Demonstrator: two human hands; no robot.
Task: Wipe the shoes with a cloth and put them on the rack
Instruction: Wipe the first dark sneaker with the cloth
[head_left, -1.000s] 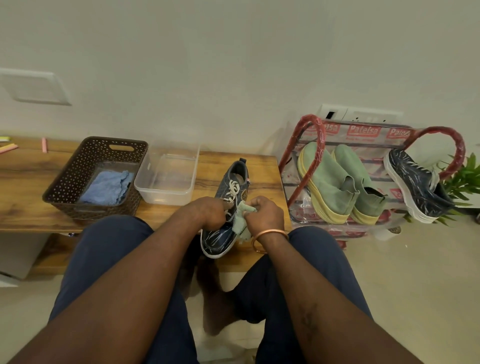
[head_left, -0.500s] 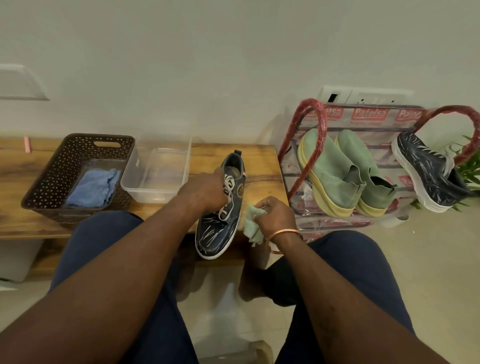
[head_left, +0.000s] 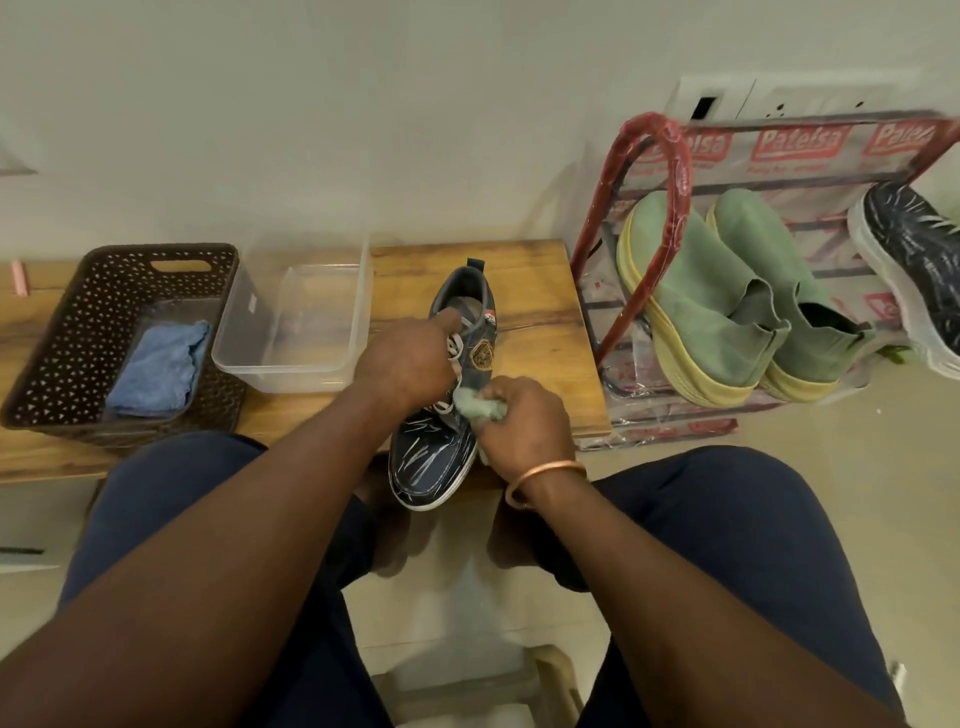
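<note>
Dark sneaker (head_left: 441, 441): centre of frame, on the wooden bench (head_left: 530, 291), with its toe past the front edge.
Left hand (head_left: 402, 364): on top of the laces, fingers curled over the sneaker's upper and gripping it.
Right hand (head_left: 519, 421): just right of the sneaker, fingers bunched tight round the green cloth (head_left: 480, 408), which touches the sneaker's side.
Rack (head_left: 649, 208): right of frame, beside the bench. It carries two green shoes (head_left: 696, 312) and a second dark sneaker (head_left: 914, 260) at the frame's edge.
Left of frame: a brown basket (head_left: 62, 332) with a blue cloth (head_left: 161, 366) inside, and a clear tub (head_left: 291, 322) just beside it.
</note>
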